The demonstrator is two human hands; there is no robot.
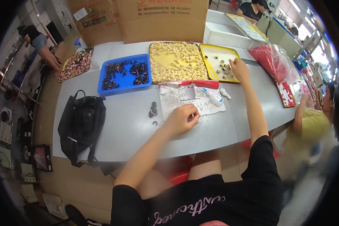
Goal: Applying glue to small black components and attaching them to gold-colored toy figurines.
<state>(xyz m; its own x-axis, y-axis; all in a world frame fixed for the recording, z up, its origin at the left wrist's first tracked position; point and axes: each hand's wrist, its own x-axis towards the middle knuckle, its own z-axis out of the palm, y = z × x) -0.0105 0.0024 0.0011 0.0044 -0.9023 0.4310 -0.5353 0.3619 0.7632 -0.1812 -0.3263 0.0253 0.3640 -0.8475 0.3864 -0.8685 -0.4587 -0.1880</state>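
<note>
My left hand (184, 119) rests at the front edge of a worn white board (173, 101), its fingers curled and closed; whatever they hold is hidden. My right hand (240, 70) reaches over the right side of a small yellow tray (214, 75), fingers drawn together; I cannot make out anything in them. Small dark-and-cream round pieces (226, 66) lie in that tray beside the fingertips. A white glue bottle with a blue tip (215, 98) lies on the board, next to a crumpled white scrap (225, 93). Several black curved pieces (153, 110) sit on the table left of the board.
Behind the board stands a large tray of cream pieces (177, 77), with a blue tray of dark pieces (148, 81) to its left. A black bag (83, 120) occupies the table's left side. Cardboard boxes (162, 22) rise behind. A person in yellow (312, 122) sits at right.
</note>
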